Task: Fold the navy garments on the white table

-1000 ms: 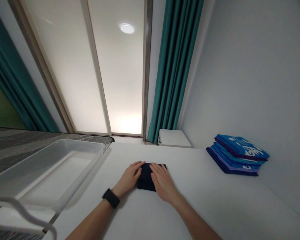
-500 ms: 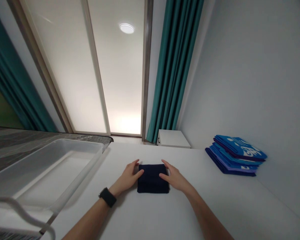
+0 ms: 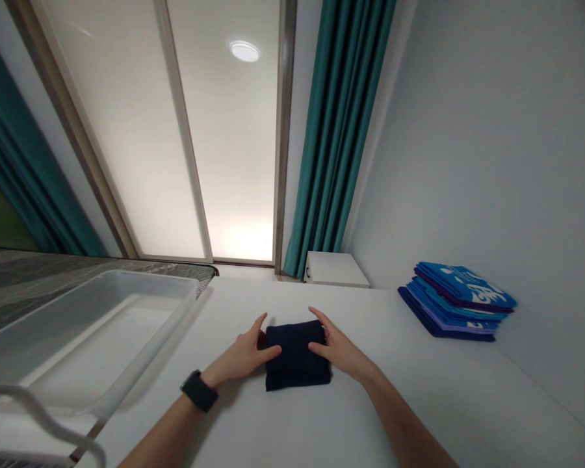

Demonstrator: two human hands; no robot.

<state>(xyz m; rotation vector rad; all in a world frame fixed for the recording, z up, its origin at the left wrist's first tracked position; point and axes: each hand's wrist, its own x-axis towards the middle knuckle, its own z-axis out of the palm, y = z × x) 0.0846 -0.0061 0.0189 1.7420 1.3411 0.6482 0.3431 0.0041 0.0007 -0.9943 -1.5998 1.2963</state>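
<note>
A folded navy cloth (image 3: 297, 364), a small near-square bundle, is between my two hands over the white table. My left hand (image 3: 251, 348), with a black watch on its wrist, holds the left edge: the thumb lies over the top and some fingers curl behind the side. On the opposite edge, my right hand (image 3: 338, 348) has its thumb on top and its index finger stretched along the far corner. The cloth sits slightly tilted, its left front corner nearer to me. Whether its underside touches the table I cannot tell.
To the right, against the wall, lies a stack of folded blue and purple cloths (image 3: 461, 302). A translucent plastic bin (image 3: 146, 364) stands at the left, with a grey curved tube (image 3: 43, 419) before it. Beyond the table's (image 3: 273, 429) far edge is a white cabinet (image 3: 336, 270).
The navy cloth has turned a little and come slightly nearer to me, its front edge now slanting. My left hand has shifted slightly left and nearer; the right stays at its edge.
</note>
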